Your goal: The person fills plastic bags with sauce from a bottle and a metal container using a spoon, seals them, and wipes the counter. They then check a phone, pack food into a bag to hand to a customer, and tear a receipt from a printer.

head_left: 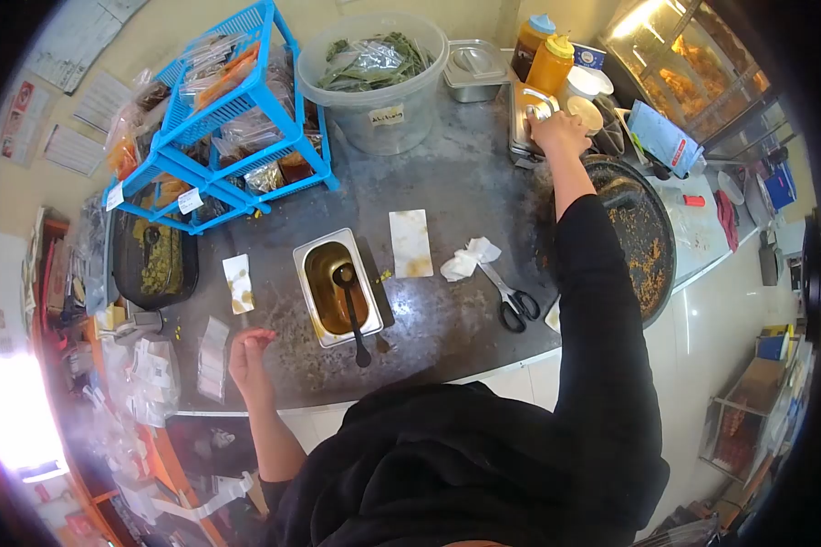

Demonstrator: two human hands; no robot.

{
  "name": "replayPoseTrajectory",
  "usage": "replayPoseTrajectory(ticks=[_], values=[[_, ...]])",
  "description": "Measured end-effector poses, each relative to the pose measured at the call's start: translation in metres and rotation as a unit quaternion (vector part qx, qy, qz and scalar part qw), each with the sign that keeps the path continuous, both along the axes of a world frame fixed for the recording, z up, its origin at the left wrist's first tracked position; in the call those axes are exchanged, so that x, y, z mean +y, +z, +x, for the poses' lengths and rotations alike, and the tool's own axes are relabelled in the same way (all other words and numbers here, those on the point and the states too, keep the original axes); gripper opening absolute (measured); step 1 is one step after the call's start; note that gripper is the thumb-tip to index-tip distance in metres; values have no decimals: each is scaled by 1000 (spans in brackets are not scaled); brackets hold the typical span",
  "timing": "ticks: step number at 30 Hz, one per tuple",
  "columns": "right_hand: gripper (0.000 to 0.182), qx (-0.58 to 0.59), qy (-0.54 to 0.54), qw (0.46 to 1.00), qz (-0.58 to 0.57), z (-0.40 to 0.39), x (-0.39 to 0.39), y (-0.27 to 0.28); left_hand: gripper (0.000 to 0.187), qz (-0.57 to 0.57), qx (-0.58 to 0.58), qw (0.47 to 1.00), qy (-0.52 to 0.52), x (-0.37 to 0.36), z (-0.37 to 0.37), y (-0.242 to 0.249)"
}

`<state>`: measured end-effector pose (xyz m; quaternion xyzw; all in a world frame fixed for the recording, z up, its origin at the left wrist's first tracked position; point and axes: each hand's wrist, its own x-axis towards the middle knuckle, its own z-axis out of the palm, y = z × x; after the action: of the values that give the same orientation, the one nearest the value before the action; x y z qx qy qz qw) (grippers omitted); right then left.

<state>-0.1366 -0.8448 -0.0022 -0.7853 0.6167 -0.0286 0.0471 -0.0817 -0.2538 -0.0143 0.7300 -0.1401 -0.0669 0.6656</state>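
My right hand (561,137) reaches to the back right, its fingers closed at the handle of a steel container lid (523,111); the fingers partly hide the handle. My left hand (251,360) hovers near the table's front edge, fingers curled together, with nothing visible in them. Beside it lies a clear plastic packet (213,360). A rectangular steel pan (303,273) holds brown liquid, and a black ladle (352,314) rests in it with its handle over the front rim. Stained papers (411,243) lie right of the pan.
Black-handled scissors (517,308) and a crumpled tissue (471,259) lie mid-right. A round dark tray (659,228) with crumbs sits under my right arm. Behind stand a blue rack (237,100), a plastic tub (383,114) of leaves and sauce bottles (550,66). A black container (155,260) is left.
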Motion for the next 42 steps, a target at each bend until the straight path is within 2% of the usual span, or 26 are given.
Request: replayPoseTrajectory(ticks=[3,4,7,17,23,30,33,34,37,38,40,42], values=[[83,16,-2,999,43,10,4,7,26,-11,1,1000,3,2,-1,0],[86,-25,-23,999,42,13,11,10,26,-12,4,1000,6,5,-1,-1],[93,-12,-7,993,113,14,25,22,25,-11,10,1000,18,9,1,-1],[97,5,-22,998,59,29,25,11,24,-24,8,999,21,15,8,-7],[106,-38,-35,992,118,25,16,9,24,-25,16,999,43,23,14,-18],[102,-59,-23,994,94,17,15,20,24,-15,33,998,51,19,17,-22],[97,-81,7,993,84,26,25,47,24,-8,32,998,55,16,21,-20],[92,-116,47,991,50,30,18,44,24,-6,31,998,58,16,20,-20],[90,-38,56,996,52,66,26,63,26,14,28,998,60,16,19,-22],[90,35,68,993,87,72,32,79,26,34,16,997,61,16,19,-22],[90,35,91,991,90,93,29,86,27,77,-7,995,64,19,16,-19],[91,20,96,993,67,117,17,74,24,47,19,995,88,19,11,-17]])
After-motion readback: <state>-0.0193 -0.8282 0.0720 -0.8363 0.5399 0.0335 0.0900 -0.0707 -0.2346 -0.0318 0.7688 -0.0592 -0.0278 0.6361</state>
